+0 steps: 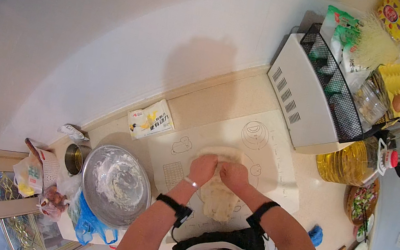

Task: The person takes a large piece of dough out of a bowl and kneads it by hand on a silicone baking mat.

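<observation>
A slab of pale dough [219, 204] lies on a white printed baking mat [276, 170], stretched lengthwise towards my body. My left hand [203, 169] and my right hand [234, 174] are curled into fists on the dough's far part, knuckles almost meeting. A flattened strip of dough shows just beyond them. Whether any dough is pinched inside the fingers is hidden. To the left of the mat stands a large metal bowl [115, 186], its inside smeared with flour and dough bits.
A yellow-white packet [151, 119] lies by the wall. Left of the bowl are a metal cup [74, 159] and a blue plastic bag [90, 222]. To the right stand a white appliance [297, 98], an oil jug [354, 162], a bowl of chopped vegetables [361, 201] and a blue cloth [315, 235].
</observation>
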A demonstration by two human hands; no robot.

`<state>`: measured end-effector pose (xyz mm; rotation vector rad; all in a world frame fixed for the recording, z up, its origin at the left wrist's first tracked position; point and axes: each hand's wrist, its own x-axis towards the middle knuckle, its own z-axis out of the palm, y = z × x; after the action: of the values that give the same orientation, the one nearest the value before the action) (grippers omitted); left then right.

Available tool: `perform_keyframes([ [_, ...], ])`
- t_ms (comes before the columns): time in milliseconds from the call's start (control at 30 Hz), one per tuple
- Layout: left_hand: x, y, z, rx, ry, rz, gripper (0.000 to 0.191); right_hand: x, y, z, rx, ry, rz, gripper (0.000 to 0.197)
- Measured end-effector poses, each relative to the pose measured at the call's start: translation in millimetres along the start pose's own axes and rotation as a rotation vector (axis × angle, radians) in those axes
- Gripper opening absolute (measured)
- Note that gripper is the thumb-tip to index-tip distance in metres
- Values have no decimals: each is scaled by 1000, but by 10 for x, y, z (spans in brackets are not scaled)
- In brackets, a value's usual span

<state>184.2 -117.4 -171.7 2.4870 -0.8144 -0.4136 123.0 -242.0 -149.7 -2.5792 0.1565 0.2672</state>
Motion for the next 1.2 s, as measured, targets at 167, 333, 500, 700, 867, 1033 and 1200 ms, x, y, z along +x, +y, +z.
perform_keyframes([
  [167, -197, 283, -193, 7, -184, -10, 14, 47, -90, -111, -90, -270, 130, 14],
  [333, 101, 168, -185, 43, -210, -45, 16, 467, -108, -162, -128, -439, 213, 15],
  [500, -410, 280, 8, 35, -146, -47, 17, -353, -85, 136, 29, 24, 33, 10],
  [700, -433, 77, 137, 31, -300, -92, 23, 34, -261, -115, -93, -623, 101, 8],
  [867, -92, 20, 60, -123, -465, 10, 17, 283, -40, 58, -77, -929, 146, 17],
  [1033, -686, 271, 145, -17, -221, -117, 18, -566, -198, 149, -60, -232, 27, 16],
  [1200, -663, 306, 117, -51, -262, -125, 15, -240, -243, -37, -100, -441, 92, 13],
])
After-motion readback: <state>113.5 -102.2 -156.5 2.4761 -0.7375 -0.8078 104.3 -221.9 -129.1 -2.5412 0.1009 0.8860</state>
